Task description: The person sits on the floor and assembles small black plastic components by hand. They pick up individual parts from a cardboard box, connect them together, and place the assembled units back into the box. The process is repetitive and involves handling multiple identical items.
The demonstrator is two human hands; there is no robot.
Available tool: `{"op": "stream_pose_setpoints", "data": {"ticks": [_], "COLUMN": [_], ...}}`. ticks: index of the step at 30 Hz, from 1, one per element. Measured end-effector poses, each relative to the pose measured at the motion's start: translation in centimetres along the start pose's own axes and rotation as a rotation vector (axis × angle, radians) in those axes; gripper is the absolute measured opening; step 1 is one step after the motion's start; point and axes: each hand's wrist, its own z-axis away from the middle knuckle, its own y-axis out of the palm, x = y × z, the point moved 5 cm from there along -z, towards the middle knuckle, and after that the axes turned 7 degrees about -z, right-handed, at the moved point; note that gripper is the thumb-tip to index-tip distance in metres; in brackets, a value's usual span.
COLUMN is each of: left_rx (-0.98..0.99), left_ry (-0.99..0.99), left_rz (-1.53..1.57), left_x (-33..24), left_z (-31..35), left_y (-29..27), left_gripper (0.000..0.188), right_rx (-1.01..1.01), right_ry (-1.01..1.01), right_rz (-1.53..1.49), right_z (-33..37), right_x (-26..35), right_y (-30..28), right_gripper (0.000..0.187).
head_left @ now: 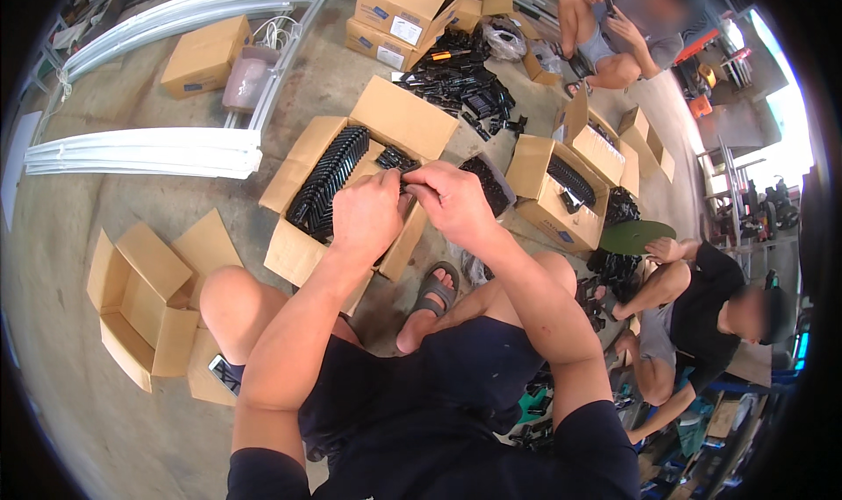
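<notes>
My left hand (368, 209) and my right hand (452, 197) meet above the near edge of an open cardboard box (294, 253). Both have their fingers closed around a small dark part, mostly hidden between them, whose kind I cannot make out. Inside that box, black parts (329, 180) stand packed in a neat slanting row along the left side. A few more black parts (395, 158) lie at the box's far right. Just beyond my right hand sits a grey tub (502, 197) of small dark pieces.
Loose black parts (465, 88) are heaped on the floor ahead. An empty open carton (145, 307) lies at left beside a phone (224, 374). Another filled carton (561, 215) stands right. White metal rails (149, 152) lie far left. Two people (627, 35) sit nearby, one holding a green disc (638, 237).
</notes>
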Motion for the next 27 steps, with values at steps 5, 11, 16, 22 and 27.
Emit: {"op": "stream_pose_setpoints", "data": {"ticks": [5,11,16,22,27], "left_rx": [0.021,0.039,0.05,0.031,0.032], "left_ry": [-0.037,-0.045,-0.047,-0.039,-0.026], "left_rz": [-0.021,-0.046,-0.035,-0.052,-0.046], "left_x": [0.4,0.3,0.1,0.3,0.4], "left_z": [0.0,-0.3,-0.4,-0.4,-0.2], "left_y": [0.4,1.0,1.4,1.6,1.5], "left_gripper": [0.019,0.02,0.019,0.02,0.019], "right_rx": [-0.001,-0.03,0.015,-0.025,0.069], "right_ry": [-0.1,-0.119,-0.187,-0.201,-0.226], "right_rz": [0.12,0.186,0.226,0.305,0.414], "right_z": [-0.1,0.0,0.5,0.7,0.5], "right_x": [-0.6,-1.0,-1.8,-1.4,-1.3], "right_y": [1.0,0.8,0.9,1.6,1.9], "right_gripper": [0.017,0.021,0.019,0.017,0.019]}}
